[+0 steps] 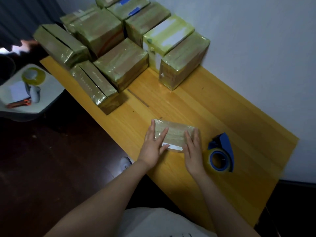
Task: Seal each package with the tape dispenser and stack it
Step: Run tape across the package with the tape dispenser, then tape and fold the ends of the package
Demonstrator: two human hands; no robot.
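A small flat package [174, 134] wrapped in clear tape lies on the wooden table [213, 117] near its front edge, a white label along its near side. My left hand [153, 144] lies flat on its left part, fingers straight and thumb by the label. My right hand [192, 149] presses its right end with straight fingers. The blue tape dispenser [221, 153] with a roll of clear tape stands on the table just right of my right hand, untouched. Several taped packages [119, 48] are stacked at the table's far end.
A white wall [265, 48] runs along the table's right side. Left of the table stands a white stool [47, 93] with a tape roll [33, 76], a paper pad and an orange cutter. Another person's hand [28, 44] shows at far left. The floor is dark.
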